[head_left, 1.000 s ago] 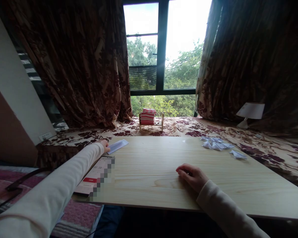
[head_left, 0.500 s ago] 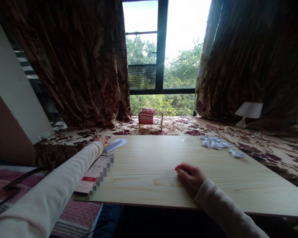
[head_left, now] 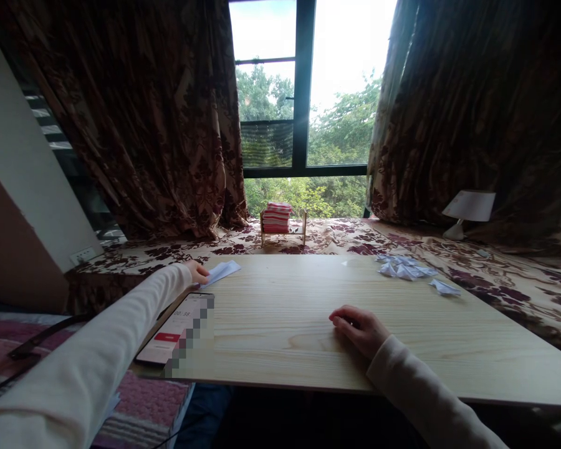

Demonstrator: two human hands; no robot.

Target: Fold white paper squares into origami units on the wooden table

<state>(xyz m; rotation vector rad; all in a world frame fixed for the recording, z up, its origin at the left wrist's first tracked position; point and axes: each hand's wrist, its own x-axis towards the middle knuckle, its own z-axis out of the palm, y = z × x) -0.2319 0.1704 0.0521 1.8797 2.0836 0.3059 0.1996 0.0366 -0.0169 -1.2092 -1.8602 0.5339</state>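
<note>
At the far left corner of the table, my left hand (head_left: 199, 273) has its fingers closed at the near-left edge of some folded white paper (head_left: 222, 272). Whether this is one piece or several, I cannot tell. Just below that hand lies a phone (head_left: 172, 330) showing a timer, its right side hidden by blurred blocks. My right hand (head_left: 361, 330) rests on the tabletop right of centre, fingers loosely curled together with nothing visible in them. Beyond it, at the far right, lies a cluster of folded white paper pieces (head_left: 406, 268), with a single folded piece (head_left: 444, 287) beside them.
The pale wooden table (head_left: 280, 312) stands against a ledge covered in floral cloth (head_left: 346, 234). On the ledge are a small rack (head_left: 303, 229) with folded pink striped cloths (head_left: 277, 218) and a white lamp (head_left: 468, 207). A pink striped bedcover (head_left: 144, 405) lies at lower left.
My left hand has shifted slightly right and nearer to me, onto the edge of the white paper. More of the phone's left side shows. My right hand stays in place.
</note>
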